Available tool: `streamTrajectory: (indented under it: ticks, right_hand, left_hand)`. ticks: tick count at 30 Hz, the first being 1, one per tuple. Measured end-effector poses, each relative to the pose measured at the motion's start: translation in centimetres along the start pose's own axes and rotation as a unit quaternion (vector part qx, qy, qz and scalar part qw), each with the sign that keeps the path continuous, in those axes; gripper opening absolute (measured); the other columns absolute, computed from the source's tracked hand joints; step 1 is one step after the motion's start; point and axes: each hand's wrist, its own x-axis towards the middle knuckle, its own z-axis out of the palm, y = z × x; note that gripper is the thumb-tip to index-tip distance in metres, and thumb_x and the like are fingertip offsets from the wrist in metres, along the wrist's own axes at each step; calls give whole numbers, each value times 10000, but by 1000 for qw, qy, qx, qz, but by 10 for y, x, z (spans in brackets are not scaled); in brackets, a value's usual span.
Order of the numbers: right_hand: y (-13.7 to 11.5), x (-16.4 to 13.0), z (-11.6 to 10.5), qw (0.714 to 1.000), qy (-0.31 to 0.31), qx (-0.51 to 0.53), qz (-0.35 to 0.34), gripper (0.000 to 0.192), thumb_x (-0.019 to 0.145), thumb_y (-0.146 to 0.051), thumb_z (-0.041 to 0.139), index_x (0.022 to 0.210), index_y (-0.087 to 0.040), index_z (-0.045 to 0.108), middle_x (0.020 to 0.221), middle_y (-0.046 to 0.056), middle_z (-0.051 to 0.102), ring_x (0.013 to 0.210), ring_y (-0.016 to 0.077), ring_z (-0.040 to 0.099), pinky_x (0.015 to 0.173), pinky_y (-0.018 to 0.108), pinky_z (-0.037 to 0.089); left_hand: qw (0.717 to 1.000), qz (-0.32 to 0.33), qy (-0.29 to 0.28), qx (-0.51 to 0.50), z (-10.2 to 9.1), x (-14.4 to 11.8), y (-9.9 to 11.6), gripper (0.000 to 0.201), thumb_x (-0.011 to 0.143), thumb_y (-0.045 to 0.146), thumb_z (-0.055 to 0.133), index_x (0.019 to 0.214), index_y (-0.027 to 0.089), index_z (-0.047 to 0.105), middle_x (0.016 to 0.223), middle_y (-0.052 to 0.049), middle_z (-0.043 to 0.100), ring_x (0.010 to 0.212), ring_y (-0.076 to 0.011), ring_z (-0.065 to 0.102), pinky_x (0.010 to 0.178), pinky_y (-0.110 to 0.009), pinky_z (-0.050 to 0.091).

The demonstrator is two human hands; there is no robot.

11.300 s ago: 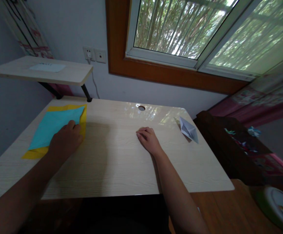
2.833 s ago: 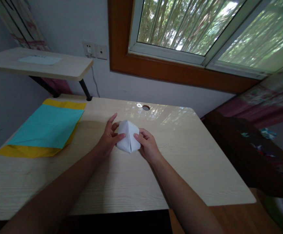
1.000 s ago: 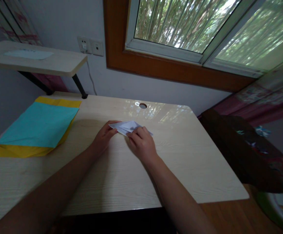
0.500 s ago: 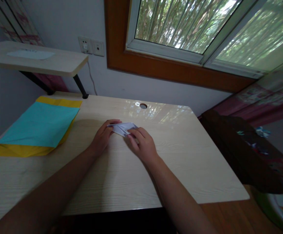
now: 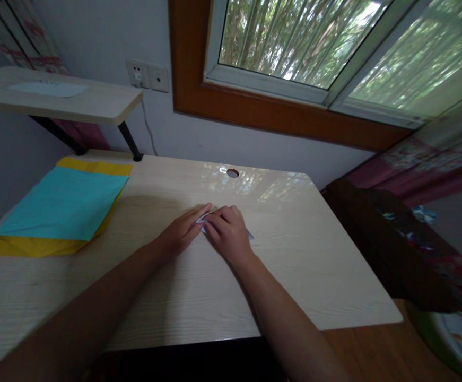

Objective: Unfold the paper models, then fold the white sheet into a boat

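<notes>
on the desk (image 5: 306,276), well inside its edges, left hand (image 5: 180,232) and right hand (image 5: 231,233) pinch folded paper (image 5: 203,218), with room rightward.

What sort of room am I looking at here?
Probably a room in a home: a pale desk with a raised shelf stands by a window, and patterned curtains hang at the right.

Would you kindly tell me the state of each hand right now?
Left hand: closed, holding the near-left end of the folded white paper.
Right hand: closed on the same paper, hiding much of it.
</notes>
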Motion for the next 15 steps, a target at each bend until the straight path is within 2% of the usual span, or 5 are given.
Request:
streamTrajectory:
  ticks: [4, 10, 15]
  right_hand:
    - [-1, 1, 0, 999, -2, 36, -7, 138, 985, -285, 621, 958, -217, 739, 908, 69, 672, 866, 214, 546, 787, 389, 466]
    - [-3, 3, -3, 994, 26, 111, -4, 115, 1003, -239, 574, 1011, -213, 685, 972, 80, 692, 942, 209, 618, 839, 380, 536]
    - [-6, 3, -4, 991, 16, 134, 5, 120, 1020, -215, 516, 1045, -211, 634, 1000, 88, 708, 961, 201, 645, 858, 371, 551]
  left_hand:
    - [1000, 22, 4, 19, 1, 0, 0, 524, 989, 284, 505, 1512, 265, 476, 1537, -81, 521, 1428, -263, 475, 1228, -476, 340]
    - [998, 41, 46, 30, -2, 2, 8, 434, 992, 278, 517, 1425, 258, 548, 1362, -106, 627, 1295, -263, 564, 1134, -474, 434]
    - [997, 43, 61, 9, -2, 0, 6, 484, 970, 289, 574, 1450, 299, 508, 1358, -100, 593, 1268, -263, 564, 1068, -453, 503]
